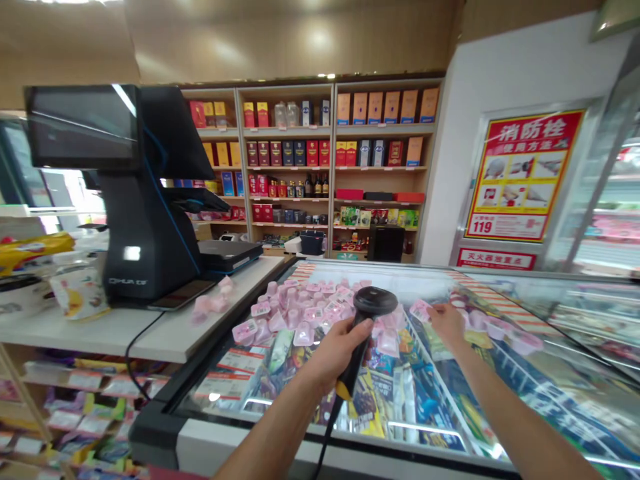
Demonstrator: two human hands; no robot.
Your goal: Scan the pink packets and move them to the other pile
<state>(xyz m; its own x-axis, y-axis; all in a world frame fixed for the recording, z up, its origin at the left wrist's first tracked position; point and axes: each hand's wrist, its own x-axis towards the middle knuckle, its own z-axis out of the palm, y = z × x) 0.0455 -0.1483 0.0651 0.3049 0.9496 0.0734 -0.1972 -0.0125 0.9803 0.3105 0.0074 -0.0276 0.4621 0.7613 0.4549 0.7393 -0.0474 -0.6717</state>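
My left hand [340, 353] is wrapped round the handle of a black barcode scanner [375, 301], its head pointing away from me over the freezer's glass top. Farther right, my right hand [447, 325] pinches a small pink cup [420, 309] with a printed label by its edge. A crowded group of similar pink cups [295, 307], several showing barcode labels, lies on the glass to the left of and behind the scanner. A shorter row of pink cups [495, 325] lies beyond my right hand. The scanner's head and my left hand hide part of the big group.
Under the glass of the chest freezer [225, 443] lie colourful packets in wire baskets. On the counter [180, 337] at left stand a black checkout terminal [145, 220] and a patterned paper cup [79, 290], with more pink pieces [213, 301] near the edge. A cable hangs there. Shelves of boxes stand behind.
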